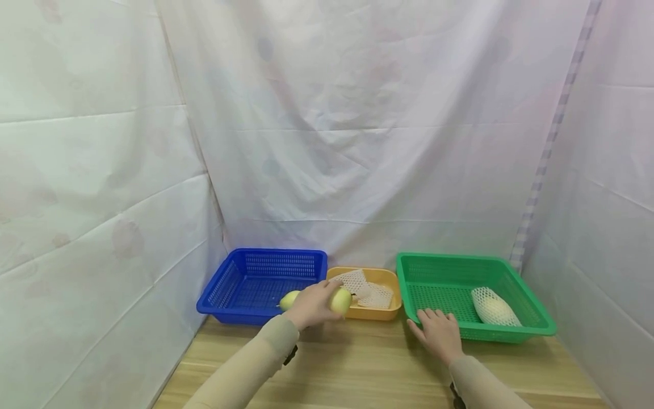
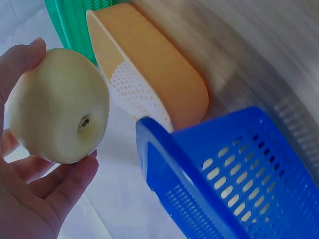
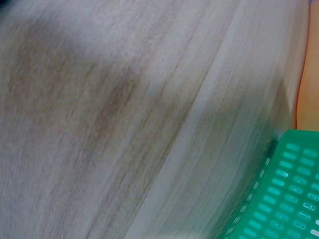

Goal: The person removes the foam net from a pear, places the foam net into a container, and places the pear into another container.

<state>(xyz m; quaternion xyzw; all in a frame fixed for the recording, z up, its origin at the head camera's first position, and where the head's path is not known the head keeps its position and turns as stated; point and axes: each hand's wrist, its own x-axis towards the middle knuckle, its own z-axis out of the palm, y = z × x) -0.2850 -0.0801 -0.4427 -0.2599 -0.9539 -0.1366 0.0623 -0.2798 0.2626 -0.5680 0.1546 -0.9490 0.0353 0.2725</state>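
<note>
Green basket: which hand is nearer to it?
Right. The right hand is at the near rim of the green basket; the left hand, holding a fruit, is farther off, by the blue basket.

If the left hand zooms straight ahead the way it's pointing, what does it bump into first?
Probably the left-hand white foam net in the orange plastic tray: the left hand, holding a pear, points that way. Depth is unclear, so it might pass above instead.

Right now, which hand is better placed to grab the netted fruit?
Likely right: the right hand rests on the green basket where the netted fruit lies; the left hand grips a bare fruit.
</note>
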